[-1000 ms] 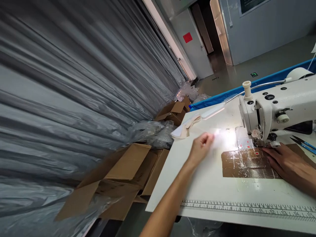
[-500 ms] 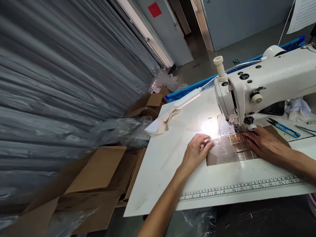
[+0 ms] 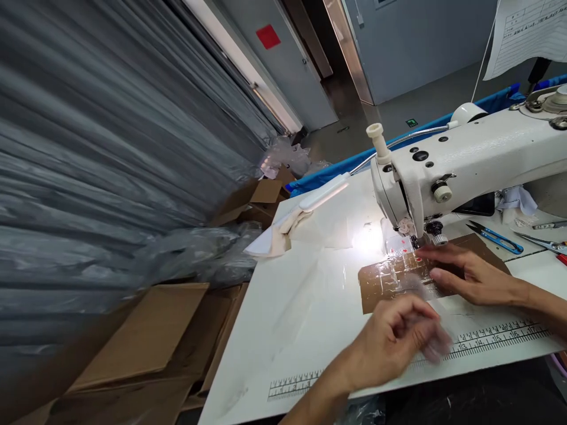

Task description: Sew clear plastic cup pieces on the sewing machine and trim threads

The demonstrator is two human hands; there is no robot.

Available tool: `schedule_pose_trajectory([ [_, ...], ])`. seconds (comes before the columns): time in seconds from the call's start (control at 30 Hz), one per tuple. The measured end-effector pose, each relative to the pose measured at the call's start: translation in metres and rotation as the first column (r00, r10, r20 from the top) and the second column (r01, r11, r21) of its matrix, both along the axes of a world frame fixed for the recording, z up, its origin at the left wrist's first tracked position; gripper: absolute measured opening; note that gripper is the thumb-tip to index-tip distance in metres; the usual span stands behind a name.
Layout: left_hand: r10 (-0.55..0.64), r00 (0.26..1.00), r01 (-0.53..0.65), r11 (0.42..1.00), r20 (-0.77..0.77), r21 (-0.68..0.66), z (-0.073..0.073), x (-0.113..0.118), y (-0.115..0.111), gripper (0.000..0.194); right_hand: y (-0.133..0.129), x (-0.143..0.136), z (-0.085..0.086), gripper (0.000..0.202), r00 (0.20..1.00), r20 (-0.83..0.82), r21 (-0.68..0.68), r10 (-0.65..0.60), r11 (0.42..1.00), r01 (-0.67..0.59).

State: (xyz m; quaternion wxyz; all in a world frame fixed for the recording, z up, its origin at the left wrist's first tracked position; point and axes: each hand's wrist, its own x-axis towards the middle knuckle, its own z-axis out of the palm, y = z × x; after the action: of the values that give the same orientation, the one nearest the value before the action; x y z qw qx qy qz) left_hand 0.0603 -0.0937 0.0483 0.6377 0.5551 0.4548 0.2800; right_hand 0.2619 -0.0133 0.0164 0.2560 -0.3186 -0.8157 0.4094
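Note:
My right hand rests on a brown cardboard sheet under the sewing machine, fingers stretched out and the index fingertip beside the presser foot. Clear tape and small red marks cover parts of the sheet. My left hand is in the air over the front edge of the table, apart from the sheet. Its fingers are curled together and partly smeared by motion. A pale, see-through blur shows at its fingertips, too unclear to name.
Blue thread snips and scissors lie right of the sheet. A lit lamp and pale cloth are at the table's back left. A printed ruler runs along the front edge. Cardboard boxes stand left of the table.
My left hand has left the sheet's left edge and moved right and toward me. A pale sheer patch on the sheet is gone from there. My right hand stays by the presser foot. The view shifted.

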Motion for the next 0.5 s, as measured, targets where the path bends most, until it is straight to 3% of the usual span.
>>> schedule_pose_trajectory([
  [0.07, -0.009, 0.996, 0.018, 0.995, 0.09, -0.099, 0.006, 0.008, -0.005, 0.03, -0.002, 0.002, 0.006, 0.057, 0.98, -0.122, -0.159, 0.157, 0.972, -0.176],
  [0.13, 0.124, 0.989, -0.118, 0.99, 0.079, -0.074, 0.008, 0.006, -0.001, 0.037, -0.005, 0.003, 0.009, 0.059, 0.924, -0.242, -0.305, 0.297, 0.881, -0.363],
  [0.2, 0.27, 0.963, -0.27, 0.963, 0.019, 0.005, 0.006, -0.006, 0.008, 0.042, -0.006, 0.001, 0.009, 0.059, 0.897, -0.29, -0.458, 0.334, 0.774, -0.436],
  [0.27, 0.378, 0.924, -0.373, 0.924, -0.052, 0.081, 0.0, -0.021, 0.017, 0.047, -0.006, -0.002, 0.005, 0.06, 0.933, -0.249, -0.586, 0.258, 0.727, -0.358],
  [0.33, 0.449, 0.886, -0.436, 0.891, -0.112, 0.123, -0.006, -0.035, 0.023, 0.05, -0.004, -0.006, -0.001, 0.06, 0.977, -0.179, -0.651, 0.116, 0.731, -0.206],
  [0.43, 0.503, 0.848, -0.484, 0.864, -0.17, 0.141, -0.013, -0.047, 0.024, 0.048, -0.001, -0.008, -0.009, 0.06, 0.991, -0.127, -0.676, -0.035, 0.735, -0.061],
  [0.5, 0.507, 0.843, -0.49, 0.861, -0.178, 0.135, -0.015, -0.051, 0.023, 0.045, 0.001, -0.007, -0.014, 0.057, 0.992, -0.118, -0.659, -0.039, 0.75, -0.049],
])
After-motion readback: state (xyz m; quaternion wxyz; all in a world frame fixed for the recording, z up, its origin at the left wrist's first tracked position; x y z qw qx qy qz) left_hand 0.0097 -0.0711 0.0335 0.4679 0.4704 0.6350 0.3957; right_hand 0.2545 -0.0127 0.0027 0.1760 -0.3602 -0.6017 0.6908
